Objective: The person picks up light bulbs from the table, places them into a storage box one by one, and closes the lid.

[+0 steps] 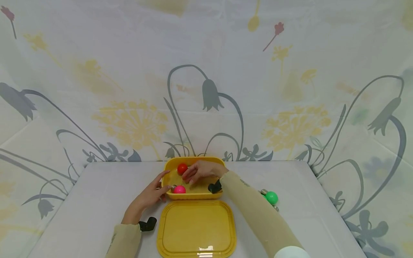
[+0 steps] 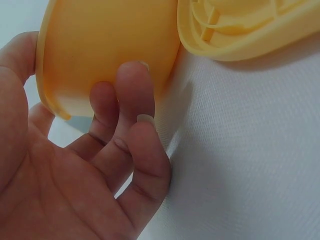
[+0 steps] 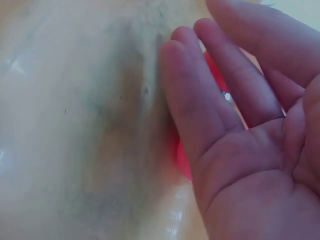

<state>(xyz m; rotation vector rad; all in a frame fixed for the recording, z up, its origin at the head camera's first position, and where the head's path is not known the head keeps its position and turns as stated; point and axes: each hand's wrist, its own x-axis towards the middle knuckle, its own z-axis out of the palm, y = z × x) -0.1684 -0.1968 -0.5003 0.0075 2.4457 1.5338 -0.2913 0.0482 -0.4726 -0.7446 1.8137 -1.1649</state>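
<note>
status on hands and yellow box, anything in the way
Left hand holds yellow box at rim. Right hand inside, near red bulb. Pink bulb also inside. No obstruction visible.

Pale fabric walls [image 1: 206,46] printed with grey and yellow flowers [image 1: 211,95] surround a white tabletop [image 1: 96,193].

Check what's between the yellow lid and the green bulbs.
In the head view, the right arm's beige sleeve lies between the yellow lid and green bulbs.

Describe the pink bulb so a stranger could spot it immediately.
On the table, find the open yellow box behind the yellow lid. Look in its near left corner, by the left hand. The pink bulb there stands out by colour from the red bulb farther back.
</note>
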